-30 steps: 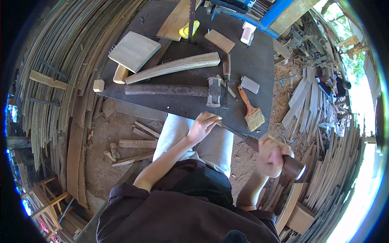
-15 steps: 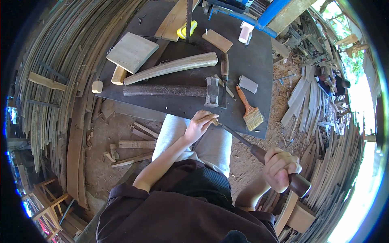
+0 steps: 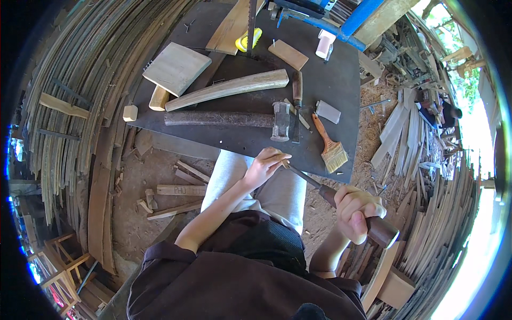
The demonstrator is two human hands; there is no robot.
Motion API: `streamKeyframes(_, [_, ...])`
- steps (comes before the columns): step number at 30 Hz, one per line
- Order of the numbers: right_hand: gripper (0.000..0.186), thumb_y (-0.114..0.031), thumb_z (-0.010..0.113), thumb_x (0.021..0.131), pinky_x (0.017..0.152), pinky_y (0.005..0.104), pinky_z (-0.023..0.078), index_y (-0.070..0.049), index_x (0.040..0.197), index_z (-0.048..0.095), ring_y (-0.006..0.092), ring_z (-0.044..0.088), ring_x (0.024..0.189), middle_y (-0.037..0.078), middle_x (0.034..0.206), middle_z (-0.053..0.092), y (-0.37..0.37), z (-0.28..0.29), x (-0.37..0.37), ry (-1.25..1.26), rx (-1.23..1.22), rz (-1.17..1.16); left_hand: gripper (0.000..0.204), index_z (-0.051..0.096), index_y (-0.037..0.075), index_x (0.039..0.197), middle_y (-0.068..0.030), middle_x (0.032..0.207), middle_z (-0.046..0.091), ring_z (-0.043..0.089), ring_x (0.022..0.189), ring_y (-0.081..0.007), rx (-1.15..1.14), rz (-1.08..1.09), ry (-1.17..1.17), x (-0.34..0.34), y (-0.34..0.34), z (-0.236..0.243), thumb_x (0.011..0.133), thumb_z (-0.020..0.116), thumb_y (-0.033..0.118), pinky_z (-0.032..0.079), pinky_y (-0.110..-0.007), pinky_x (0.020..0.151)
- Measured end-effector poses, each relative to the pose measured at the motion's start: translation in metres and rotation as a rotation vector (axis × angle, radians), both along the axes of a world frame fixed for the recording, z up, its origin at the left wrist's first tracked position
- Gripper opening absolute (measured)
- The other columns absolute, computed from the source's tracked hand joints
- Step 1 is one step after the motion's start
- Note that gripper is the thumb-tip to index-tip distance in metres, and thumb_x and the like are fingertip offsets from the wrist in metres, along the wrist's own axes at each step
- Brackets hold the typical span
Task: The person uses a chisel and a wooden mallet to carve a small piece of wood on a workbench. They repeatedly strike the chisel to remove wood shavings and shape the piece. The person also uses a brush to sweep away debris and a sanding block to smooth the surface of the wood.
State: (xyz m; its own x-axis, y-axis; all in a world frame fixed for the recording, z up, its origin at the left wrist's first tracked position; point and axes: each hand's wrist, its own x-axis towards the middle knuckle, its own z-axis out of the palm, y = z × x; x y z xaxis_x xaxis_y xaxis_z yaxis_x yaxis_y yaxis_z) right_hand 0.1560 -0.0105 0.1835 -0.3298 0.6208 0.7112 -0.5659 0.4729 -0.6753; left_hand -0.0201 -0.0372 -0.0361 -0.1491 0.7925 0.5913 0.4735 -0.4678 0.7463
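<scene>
My left hand (image 3: 265, 168) pinches a small brown piece (image 3: 286, 162) at the near edge of the dark tabletop (image 3: 192, 130). My right hand (image 3: 358, 213) grips the wooden handle of a long chisel (image 3: 304, 175), whose tip meets or nearly meets that piece. Just beyond my hands lie a sledgehammer (image 3: 280, 121), a paintbrush (image 3: 334, 156) with an orange handle, another chisel (image 3: 297, 90) and a pale small block (image 3: 328, 111). Farther back rest a long wooden bar (image 3: 226, 90) and a square board (image 3: 176, 68).
Stacked planks (image 3: 69, 128) line the left side, with more timber (image 3: 437, 224) at the right. A blue metal frame (image 3: 357, 18), a yellow object (image 3: 248, 40) and a brown block (image 3: 288, 53) are at the back. Offcuts (image 3: 170, 213) litter the floor.
My right hand and chisel handle moved down and right, then back up and left. My left hand has barely moved, still pinching the small piece.
</scene>
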Motion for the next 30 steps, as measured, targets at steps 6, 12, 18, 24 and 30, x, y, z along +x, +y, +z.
streamKeyframes(6, [0.026, 0.000, 0.053, 0.079, 0.042, 0.0332, 0.033, -0.009, 0.062, 0.036, 0.0136, 0.036, 0.035, 0.003, 0.045, 0.044, 0.001, -0.005, -0.008, -0.055, -0.005, -0.024, 0.030, 0.071, 0.006, 0.107, -0.0067, 0.091, 0.065, 0.062, 0.083, -0.0240, -0.057, -0.027, 0.042, 0.000, 0.000, -0.003, 0.077, 0.074, 0.005, 0.050, -0.035, 0.077])
streamKeyframes(12, [0.024, 0.003, 0.057, 0.079, 0.041, 0.0355, 0.036, -0.006, 0.065, 0.039, 0.0161, 0.040, 0.037, 0.005, 0.047, 0.045, 0.010, -0.023, -0.006, -0.009, -0.049, -0.062, 0.031, 0.070, 0.006, 0.108, -0.0069, 0.094, 0.065, 0.061, 0.087, -0.0246, -0.021, 0.015, 0.165, 0.000, 0.005, 0.001, 0.078, 0.073, 0.008, 0.048, -0.037, 0.081])
streamKeyframes(18, [0.027, 0.009, 0.058, 0.081, 0.042, 0.0364, 0.038, -0.003, 0.064, 0.040, 0.0164, 0.042, 0.038, 0.005, 0.048, 0.046, 0.012, -0.020, -0.009, 0.024, -0.115, -0.065, 0.040, 0.067, 0.007, 0.116, -0.0094, 0.106, 0.065, 0.063, 0.096, -0.0259, -0.199, 0.054, 0.182, 0.002, -0.001, 0.008, 0.077, 0.073, 0.002, 0.050, -0.037, 0.084])
streamKeyframes(24, [0.029, 0.010, 0.057, 0.082, 0.044, 0.0353, 0.038, -0.002, 0.063, 0.040, 0.0162, 0.043, 0.040, 0.004, 0.049, 0.044, 0.023, -0.016, -0.017, 0.009, -0.163, -0.071, 0.033, 0.065, 0.005, 0.112, -0.0107, 0.108, 0.066, 0.064, 0.098, -0.0293, -0.096, -0.025, -0.060, 0.000, -0.011, 0.024, 0.080, 0.072, 0.000, 0.054, -0.037, 0.083])
streamKeyframes(30, [0.030, 0.001, 0.053, 0.088, 0.051, 0.0331, 0.034, -0.010, 0.064, 0.038, 0.0095, 0.036, 0.039, -0.001, 0.048, 0.041, 0.029, -0.011, -0.023, -0.085, -0.245, -0.083, 0.023, 0.068, 0.005, 0.099, -0.0095, 0.103, 0.068, 0.067, 0.088, -0.0254, -0.122, 0.020, -0.078, 0.003, -0.012, 0.030, 0.078, 0.075, 0.000, 0.055, -0.034, 0.075])
